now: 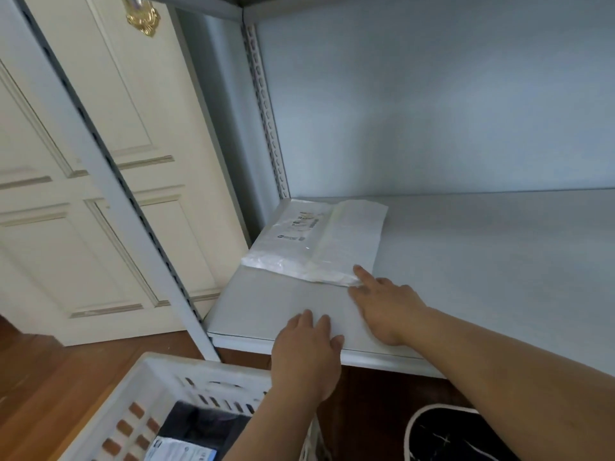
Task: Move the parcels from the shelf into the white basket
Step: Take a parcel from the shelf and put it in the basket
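A flat white plastic parcel [316,241] with a printed label lies on the pale grey shelf [482,261], in its back left corner. My right hand [386,307] reaches over the shelf with fingers extended; the fingertips touch the parcel's near right corner. My left hand [304,354] hovers at the shelf's front edge, fingers relaxed and holding nothing. The white slotted basket [159,390] stands on the floor below, at the lower left. A dark parcel [196,434] with a white label lies inside it.
The shelf's slotted metal upright [109,168] runs diagonally between the basket and a cream panelled door [83,144]. A black object with a white rim [456,434] sits on the wooden floor at the lower right. Another upright [266,108] stands at the shelf's back corner.
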Tool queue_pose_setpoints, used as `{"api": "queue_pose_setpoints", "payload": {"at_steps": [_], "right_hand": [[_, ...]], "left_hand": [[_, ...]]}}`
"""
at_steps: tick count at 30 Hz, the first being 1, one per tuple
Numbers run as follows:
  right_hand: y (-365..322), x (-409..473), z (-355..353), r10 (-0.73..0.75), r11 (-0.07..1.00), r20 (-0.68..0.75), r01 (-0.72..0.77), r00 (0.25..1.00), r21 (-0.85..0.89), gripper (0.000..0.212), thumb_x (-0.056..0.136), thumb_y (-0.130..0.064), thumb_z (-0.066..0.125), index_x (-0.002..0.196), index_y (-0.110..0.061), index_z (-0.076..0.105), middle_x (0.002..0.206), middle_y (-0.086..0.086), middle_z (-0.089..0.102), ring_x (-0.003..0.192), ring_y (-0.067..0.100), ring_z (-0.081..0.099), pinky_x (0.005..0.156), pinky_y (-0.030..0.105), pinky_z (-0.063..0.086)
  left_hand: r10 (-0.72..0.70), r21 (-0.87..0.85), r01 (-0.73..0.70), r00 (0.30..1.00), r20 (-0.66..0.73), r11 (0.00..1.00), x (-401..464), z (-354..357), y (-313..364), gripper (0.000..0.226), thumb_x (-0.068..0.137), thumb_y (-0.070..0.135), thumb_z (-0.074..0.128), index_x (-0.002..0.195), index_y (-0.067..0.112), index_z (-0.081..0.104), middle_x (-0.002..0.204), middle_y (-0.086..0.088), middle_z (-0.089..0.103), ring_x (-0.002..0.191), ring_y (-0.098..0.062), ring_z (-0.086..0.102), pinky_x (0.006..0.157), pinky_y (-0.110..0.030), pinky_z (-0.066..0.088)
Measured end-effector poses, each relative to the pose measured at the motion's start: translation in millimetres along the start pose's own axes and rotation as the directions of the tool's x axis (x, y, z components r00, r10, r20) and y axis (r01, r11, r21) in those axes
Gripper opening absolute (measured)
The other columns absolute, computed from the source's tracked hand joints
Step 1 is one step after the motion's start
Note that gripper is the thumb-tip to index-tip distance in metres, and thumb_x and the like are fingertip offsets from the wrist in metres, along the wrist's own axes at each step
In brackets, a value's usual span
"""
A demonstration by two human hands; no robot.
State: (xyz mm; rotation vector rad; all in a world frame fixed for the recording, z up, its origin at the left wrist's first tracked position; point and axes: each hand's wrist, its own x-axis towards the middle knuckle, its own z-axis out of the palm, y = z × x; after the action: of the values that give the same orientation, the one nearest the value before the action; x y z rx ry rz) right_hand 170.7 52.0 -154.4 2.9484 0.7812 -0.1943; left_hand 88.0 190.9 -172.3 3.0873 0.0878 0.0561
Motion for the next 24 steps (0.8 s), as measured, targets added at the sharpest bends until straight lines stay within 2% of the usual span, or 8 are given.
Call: {"api": "queue_pose_setpoints", "payload": {"at_steps": [2,5,8,11,15,19,22,24], "right_hand": [[-1.1,1.9,2.6,0.021,1.000,-0.039,-0.021,0.999,0.004,0.056,0.095,-0.010,0.036,0.149,-0.009,0.019,0.158,0.006,0.003,0.129,0.030,0.036,0.098,0.042,0.037],[1.4,-5.0,2.1,0.006,0.999,-0.090,-0.009,0.996,-0.032,0.044,0.093,-0.007,0.038,0.137,-0.004,0.036,0.142,0.010,0.029,0.107,0.028,0.048,0.081,0.037,0.037],[15.6,-28.9,0.3,-0.047,0.994,-0.073,0.040,0.996,-0.104,0.041,0.090,-0.004,0.041,0.131,-0.006,0.043,0.135,0.008,0.036,0.096,0.025,0.050,0.071,0.033,0.033],[40.1,-70.7,6.1,-0.127,0.982,-0.050,0.119,0.991,-0.145,0.036,0.091,-0.008,0.043,0.127,-0.010,0.047,0.132,0.005,0.040,0.093,0.024,0.052,0.073,0.034,0.037],[73.9,-144.3,19.4,-0.201,0.978,-0.054,0.197,0.978,-0.065,0.036,0.103,-0.029,0.027,0.128,-0.017,0.049,0.137,-0.002,0.041,0.106,0.023,0.053,0.093,0.038,0.040],[99.9,-233.1,22.3,-0.217,0.965,-0.019,0.218,0.976,0.143,0.065,0.094,-0.051,0.008,0.132,-0.022,0.052,0.141,-0.011,0.040,0.121,0.012,0.047,0.102,0.029,0.036],[105.5,-288.9,23.2,-0.086,0.949,-0.021,0.088,0.996,0.303,0.070,0.085,-0.062,0.014,0.102,-0.020,0.068,0.116,-0.013,0.058,0.098,0.004,0.056,0.087,0.018,0.040],[109.6,-319.2,23.3,0.168,0.855,-0.032,-0.130,0.985,0.502,0.058,0.090,-0.061,0.037,0.070,-0.015,0.065,0.081,-0.002,0.064,0.073,0.007,0.057,0.072,0.019,0.041]], "left_hand": [[-0.004,0.009,0.004,0.999,0.040,1.000,2.2,-1.1,-0.4,0.047,0.101,0.046,0.023,0.140,0.022,0.035,0.146,-0.005,0.037,0.135,-0.023,0.033,0.111,-0.036,0.032],[-0.027,-0.030,0.030,0.995,0.091,0.999,-0.3,-4.2,-0.5,0.051,0.101,0.046,0.024,0.146,0.022,0.030,0.155,-0.005,0.027,0.142,-0.022,0.025,0.115,-0.036,0.026],[-0.114,-0.237,0.108,0.993,-0.012,0.966,-11.6,-7.2,0.4,0.044,0.101,0.043,0.030,0.134,0.020,0.047,0.137,0.000,0.051,0.124,-0.015,0.047,0.101,-0.029,0.039],[-0.402,-0.527,0.261,0.900,-0.170,0.809,-31.6,-21.1,4.5,0.038,0.096,0.042,0.046,0.122,0.015,0.053,0.118,-0.002,0.057,0.105,-0.018,0.056,0.086,-0.032,0.044],[-0.623,-0.693,0.428,0.782,-0.039,0.580,-56.4,-35.8,7.9,0.072,0.084,0.050,0.062,0.137,0.006,0.040,0.135,-0.019,0.043,0.119,-0.034,0.048,0.093,-0.044,0.042],[-0.549,-0.762,0.492,0.807,0.217,0.421,-89.4,-53.2,34.4,0.097,0.075,0.056,0.069,0.147,0.007,0.025,0.136,-0.021,0.047,0.118,-0.039,0.052,0.098,-0.049,0.045],[-0.461,-0.765,0.535,0.814,0.353,0.358,-120.2,-57.4,64.3,0.069,0.085,0.023,0.070,0.141,0.003,0.036,0.124,-0.014,0.058,0.108,-0.034,0.058,0.094,-0.045,0.049],[-0.365,-0.764,0.515,0.847,0.386,0.389,-141.2,-53.0,83.3,0.036,0.085,0.006,0.064,0.119,0.002,0.054,0.104,-0.009,0.063,0.087,-0.024,0.063,0.075,-0.035,0.056]]}}
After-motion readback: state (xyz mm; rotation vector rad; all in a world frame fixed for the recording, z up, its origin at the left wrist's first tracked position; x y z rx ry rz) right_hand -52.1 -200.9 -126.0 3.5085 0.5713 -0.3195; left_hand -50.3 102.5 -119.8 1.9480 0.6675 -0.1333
